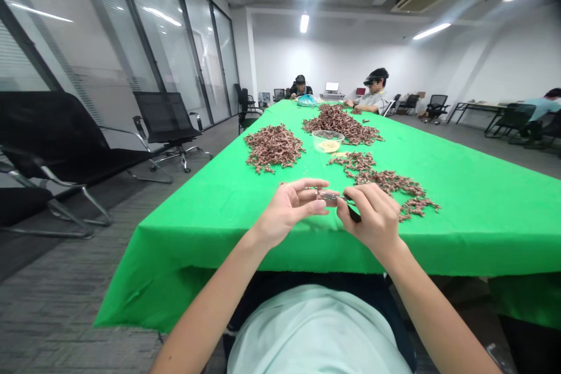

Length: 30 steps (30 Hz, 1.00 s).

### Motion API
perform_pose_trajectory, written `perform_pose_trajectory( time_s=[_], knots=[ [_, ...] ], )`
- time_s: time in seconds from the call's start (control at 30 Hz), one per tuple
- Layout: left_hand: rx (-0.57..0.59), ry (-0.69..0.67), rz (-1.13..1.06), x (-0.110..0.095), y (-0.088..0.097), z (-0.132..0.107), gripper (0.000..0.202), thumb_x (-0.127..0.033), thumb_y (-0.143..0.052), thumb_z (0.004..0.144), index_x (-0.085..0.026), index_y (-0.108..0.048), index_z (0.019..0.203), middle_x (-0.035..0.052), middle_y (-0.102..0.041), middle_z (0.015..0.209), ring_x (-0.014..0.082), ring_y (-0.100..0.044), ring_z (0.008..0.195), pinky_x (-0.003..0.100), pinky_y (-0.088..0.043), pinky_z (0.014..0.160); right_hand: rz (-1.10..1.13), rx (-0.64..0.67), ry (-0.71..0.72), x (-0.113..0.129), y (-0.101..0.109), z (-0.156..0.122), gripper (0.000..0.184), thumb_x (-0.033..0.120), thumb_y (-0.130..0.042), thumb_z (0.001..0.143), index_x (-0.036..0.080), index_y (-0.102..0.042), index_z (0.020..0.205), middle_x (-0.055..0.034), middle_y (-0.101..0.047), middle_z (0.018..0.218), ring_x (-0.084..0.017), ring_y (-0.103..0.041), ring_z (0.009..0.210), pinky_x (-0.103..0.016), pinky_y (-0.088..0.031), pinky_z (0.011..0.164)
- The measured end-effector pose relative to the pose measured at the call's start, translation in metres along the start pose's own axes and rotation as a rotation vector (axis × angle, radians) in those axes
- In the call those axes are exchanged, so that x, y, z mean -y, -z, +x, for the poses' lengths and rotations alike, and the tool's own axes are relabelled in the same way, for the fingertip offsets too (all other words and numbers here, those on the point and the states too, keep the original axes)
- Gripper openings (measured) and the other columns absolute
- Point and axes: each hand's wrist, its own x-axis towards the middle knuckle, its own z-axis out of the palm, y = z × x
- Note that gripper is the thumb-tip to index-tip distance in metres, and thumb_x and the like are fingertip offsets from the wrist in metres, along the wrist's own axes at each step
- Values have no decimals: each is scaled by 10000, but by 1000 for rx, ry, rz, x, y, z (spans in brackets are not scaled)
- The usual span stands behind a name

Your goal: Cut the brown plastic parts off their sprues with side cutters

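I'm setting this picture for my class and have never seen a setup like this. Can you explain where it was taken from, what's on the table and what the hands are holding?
This picture comes from a camera worn on a person's head, looking down past their chest at their own hands. The left hand pinches a small shiny object, too small to identify. The right hand holds a dark-handled tool up against it. The long table is covered by a green cloth. On it lie three heaps of small brownish pieces and a glass bowl with something pale inside. One person and another person sit at the far end.
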Motion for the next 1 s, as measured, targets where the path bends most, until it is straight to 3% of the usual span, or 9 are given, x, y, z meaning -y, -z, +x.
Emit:
perform_pose_trajectory(
  time_s=[1.0],
  knots=[
    [-16, 57, 63, -3, 2, -1, 473, -294, -761, 824, -90, -628, 1230, 200, -695, 1212, 264, -713, 1007, 282, -562, 756, -228, -110, 171, 1, 3, -4, 177, 285, -712, 875, 149, -626, 947, -43, -685, 793, -159, -563, 634, -304, -399, 613]
  ],
)
